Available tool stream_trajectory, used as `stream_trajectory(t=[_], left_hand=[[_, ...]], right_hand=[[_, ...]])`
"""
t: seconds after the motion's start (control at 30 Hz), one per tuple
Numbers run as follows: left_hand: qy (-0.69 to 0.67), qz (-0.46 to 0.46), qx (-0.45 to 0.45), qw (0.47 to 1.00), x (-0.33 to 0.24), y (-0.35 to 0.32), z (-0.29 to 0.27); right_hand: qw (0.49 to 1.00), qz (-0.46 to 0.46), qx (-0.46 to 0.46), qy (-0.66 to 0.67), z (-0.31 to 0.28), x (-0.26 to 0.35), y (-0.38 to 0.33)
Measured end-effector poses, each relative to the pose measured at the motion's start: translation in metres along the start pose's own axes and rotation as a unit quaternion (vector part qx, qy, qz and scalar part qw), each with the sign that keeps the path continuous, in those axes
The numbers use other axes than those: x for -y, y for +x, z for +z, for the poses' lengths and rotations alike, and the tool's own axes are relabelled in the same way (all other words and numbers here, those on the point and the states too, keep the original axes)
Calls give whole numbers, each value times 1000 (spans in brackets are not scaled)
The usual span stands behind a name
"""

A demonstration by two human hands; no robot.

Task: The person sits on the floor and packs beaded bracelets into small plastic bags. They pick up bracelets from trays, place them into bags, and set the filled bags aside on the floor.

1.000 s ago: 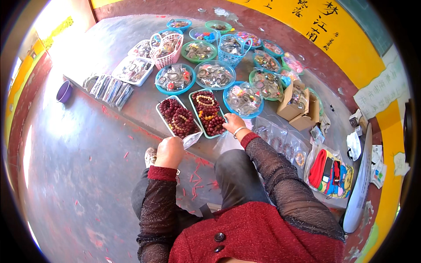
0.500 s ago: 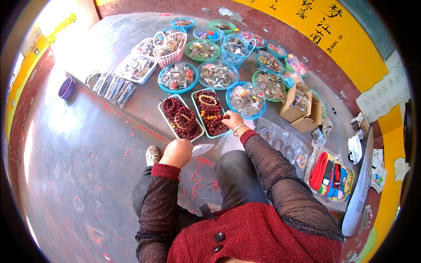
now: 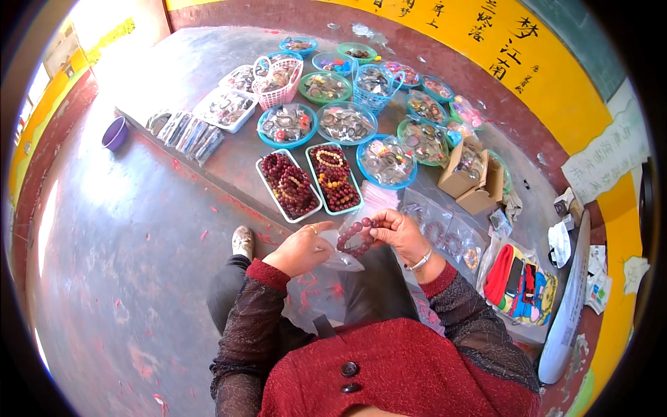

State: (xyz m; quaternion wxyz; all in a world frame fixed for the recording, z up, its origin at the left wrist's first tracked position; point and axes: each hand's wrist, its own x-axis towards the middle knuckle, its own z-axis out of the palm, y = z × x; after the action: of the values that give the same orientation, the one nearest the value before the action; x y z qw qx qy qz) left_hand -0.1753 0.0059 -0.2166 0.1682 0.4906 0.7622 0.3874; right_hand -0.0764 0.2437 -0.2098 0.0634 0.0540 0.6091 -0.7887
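Between my hands, above my lap, hangs a dark red beaded bracelet (image 3: 345,240). My right hand (image 3: 403,238) pinches it by its upper right side. My left hand (image 3: 304,249) is closed on a clear plastic bag (image 3: 339,261), which lies beside and partly behind the bracelet. Whether the bracelet's lower beads are inside the bag, I cannot tell. Just beyond my hands stand two trays of beaded bracelets, a white left tray (image 3: 319,206) and a pale green right tray (image 3: 360,202). Most of their bracelets are dark red, with some yellow and cream ones.
Blue and green bowls of bagged trinkets, among them a blue bowl (image 3: 415,182), fill the raised floor. A pink basket (image 3: 279,96) and a blue basket (image 3: 370,102) stand behind. Right are an open cardboard box (image 3: 455,179), bagged bracelets (image 3: 451,243) and colourful cloth goods (image 3: 520,285).
My right hand has come back from the right tray toward my lap, with a dark red bracelet in it. My left hand has shifted slightly right, bringing the plastic bag beside the bracelet.
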Motion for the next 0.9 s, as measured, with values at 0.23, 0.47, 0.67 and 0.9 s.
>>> stream_trajectory(t=[0.23, 0.47, 0.67, 0.9], left_hand=[[-13, 22, 2, 1000, -24, -53, 16], [-61, -134, -45, 988, -26, -83, 24], [-35, -134, -72, 988, -17, -83, 26], [-13, -128, -57, 990, -12, -80, 30]], right_hand=[[963, 204, -129, 124, -11, -37, -88], [968, 187, -166, 14, -17, -44, -110], [893, -43, -125, -430, -19, -31, -111], [717, -174, 76, -671, -5, -20, -108]])
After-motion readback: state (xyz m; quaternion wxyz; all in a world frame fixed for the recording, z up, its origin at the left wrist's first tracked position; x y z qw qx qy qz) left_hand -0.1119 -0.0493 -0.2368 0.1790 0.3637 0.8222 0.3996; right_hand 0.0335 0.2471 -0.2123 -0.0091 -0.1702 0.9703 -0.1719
